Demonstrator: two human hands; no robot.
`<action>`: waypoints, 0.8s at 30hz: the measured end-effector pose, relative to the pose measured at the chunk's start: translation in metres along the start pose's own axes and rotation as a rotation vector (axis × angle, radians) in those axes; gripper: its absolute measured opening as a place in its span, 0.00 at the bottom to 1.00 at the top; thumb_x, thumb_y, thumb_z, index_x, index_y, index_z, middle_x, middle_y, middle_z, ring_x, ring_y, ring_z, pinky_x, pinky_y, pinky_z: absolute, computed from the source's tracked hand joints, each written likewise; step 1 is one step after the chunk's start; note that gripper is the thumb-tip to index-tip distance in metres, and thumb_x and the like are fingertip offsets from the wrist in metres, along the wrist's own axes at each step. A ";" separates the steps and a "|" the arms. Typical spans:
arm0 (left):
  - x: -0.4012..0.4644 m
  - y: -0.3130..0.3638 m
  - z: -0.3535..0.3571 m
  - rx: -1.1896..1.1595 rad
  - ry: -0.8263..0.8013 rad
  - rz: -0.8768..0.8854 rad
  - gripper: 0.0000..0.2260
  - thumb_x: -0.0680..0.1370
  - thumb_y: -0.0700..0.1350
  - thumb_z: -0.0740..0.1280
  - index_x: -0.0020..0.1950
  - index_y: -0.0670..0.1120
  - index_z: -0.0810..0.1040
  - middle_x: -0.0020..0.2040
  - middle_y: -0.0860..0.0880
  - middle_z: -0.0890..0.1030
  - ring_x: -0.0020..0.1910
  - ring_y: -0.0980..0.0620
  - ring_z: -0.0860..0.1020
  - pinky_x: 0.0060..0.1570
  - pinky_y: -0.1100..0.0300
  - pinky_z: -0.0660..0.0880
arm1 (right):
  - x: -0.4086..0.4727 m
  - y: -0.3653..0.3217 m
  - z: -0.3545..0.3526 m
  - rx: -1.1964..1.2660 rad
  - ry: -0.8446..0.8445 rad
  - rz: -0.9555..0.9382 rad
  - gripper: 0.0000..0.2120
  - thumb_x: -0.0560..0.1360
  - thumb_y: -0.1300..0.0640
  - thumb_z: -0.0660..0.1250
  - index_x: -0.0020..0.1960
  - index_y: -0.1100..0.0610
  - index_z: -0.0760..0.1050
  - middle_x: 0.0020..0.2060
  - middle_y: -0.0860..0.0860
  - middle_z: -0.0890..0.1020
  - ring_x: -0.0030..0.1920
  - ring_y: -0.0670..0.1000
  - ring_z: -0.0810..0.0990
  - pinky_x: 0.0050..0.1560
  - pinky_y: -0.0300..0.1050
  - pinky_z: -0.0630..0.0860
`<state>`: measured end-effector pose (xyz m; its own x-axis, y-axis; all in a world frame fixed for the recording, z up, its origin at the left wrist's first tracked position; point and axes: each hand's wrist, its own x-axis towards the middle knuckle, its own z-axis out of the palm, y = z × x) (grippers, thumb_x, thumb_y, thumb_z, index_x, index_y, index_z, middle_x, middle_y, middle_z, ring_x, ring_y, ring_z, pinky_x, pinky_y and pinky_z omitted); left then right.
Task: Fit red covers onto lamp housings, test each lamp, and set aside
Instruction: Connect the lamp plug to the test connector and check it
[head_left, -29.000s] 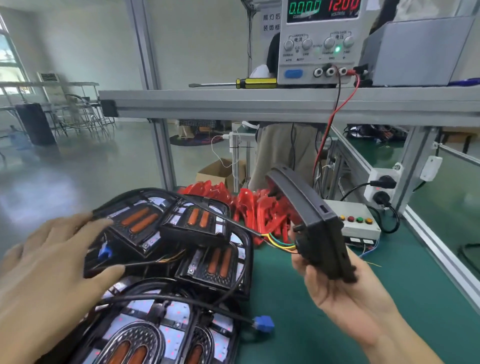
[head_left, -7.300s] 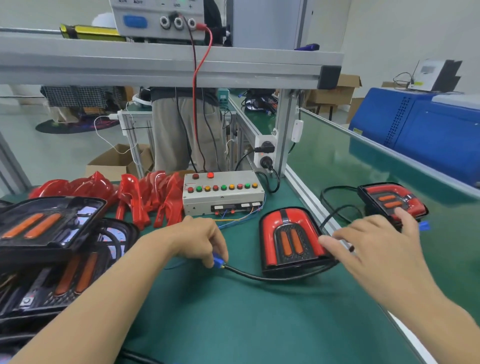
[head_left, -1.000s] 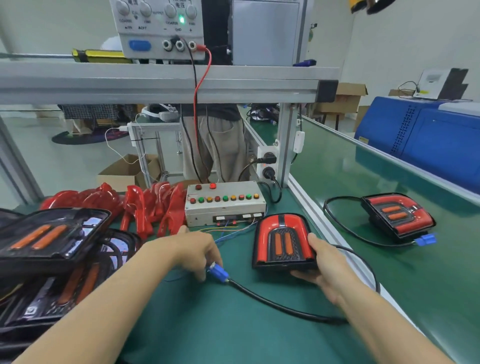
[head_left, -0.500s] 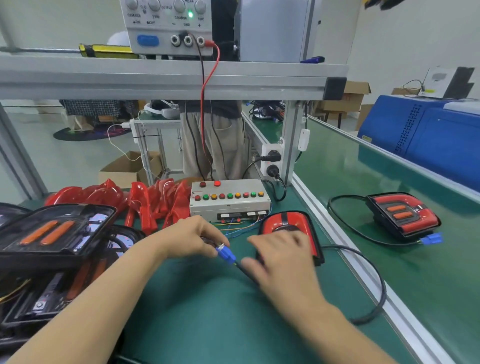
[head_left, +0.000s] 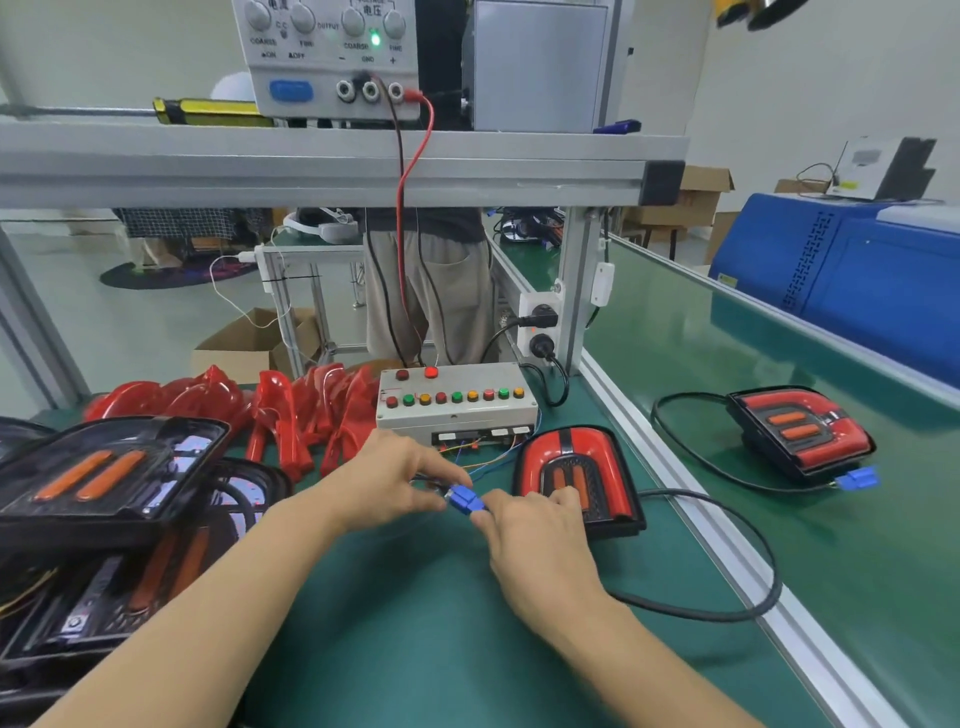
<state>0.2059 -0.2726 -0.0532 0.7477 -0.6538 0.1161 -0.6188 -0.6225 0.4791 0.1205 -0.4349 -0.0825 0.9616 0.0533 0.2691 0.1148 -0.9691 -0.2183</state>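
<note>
A lamp with a red cover (head_left: 576, 470) lies on the green bench in front of the grey test box (head_left: 457, 408). Its black cable (head_left: 727, 613) loops to the right and ends at a blue connector (head_left: 464, 500). My left hand (head_left: 387, 480) and my right hand (head_left: 530, 525) both pinch that connector between them, left of the lamp. A second red-covered lamp (head_left: 800, 431) rests on the conveyor belt at right, with its own blue plug (head_left: 860, 478).
Bare black lamp housings (head_left: 104, 478) are stacked at the left. Loose red covers (head_left: 291, 410) are piled behind them. A power supply (head_left: 332, 57) and a screwdriver (head_left: 202, 111) sit on the overhead shelf. Another person's legs (head_left: 426, 296) show beyond the bench. A blue machine (head_left: 852, 275) stands far right.
My right hand left the lamp and came over to the blue connector, joining my left hand on it. The lamp stays flat on the bench.
</note>
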 end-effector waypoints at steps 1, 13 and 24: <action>0.001 0.001 0.001 0.053 0.007 0.022 0.12 0.73 0.41 0.73 0.55 0.51 0.84 0.48 0.55 0.84 0.49 0.62 0.79 0.61 0.63 0.65 | 0.000 0.000 -0.002 -0.009 -0.013 0.009 0.15 0.84 0.50 0.51 0.54 0.53 0.74 0.45 0.55 0.82 0.39 0.57 0.65 0.44 0.51 0.52; 0.008 -0.018 0.006 0.403 -0.051 -0.114 0.11 0.77 0.51 0.65 0.59 0.61 0.77 0.56 0.63 0.78 0.59 0.61 0.73 0.59 0.60 0.53 | -0.008 0.008 -0.043 0.418 -0.126 0.022 0.18 0.83 0.52 0.53 0.36 0.55 0.65 0.31 0.52 0.70 0.37 0.57 0.69 0.43 0.53 0.64; 0.023 0.099 0.045 -0.088 0.090 -0.037 0.30 0.60 0.72 0.59 0.50 0.56 0.83 0.36 0.58 0.74 0.43 0.59 0.71 0.49 0.61 0.63 | 0.054 0.098 -0.078 2.325 0.546 0.500 0.11 0.83 0.63 0.55 0.44 0.57 0.71 0.36 0.49 0.72 0.35 0.44 0.72 0.44 0.38 0.74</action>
<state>0.1507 -0.3684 -0.0427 0.7906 -0.5874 0.1730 -0.5700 -0.6028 0.5583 0.1643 -0.5455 -0.0166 0.9135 -0.4001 -0.0733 0.3305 0.8351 -0.4397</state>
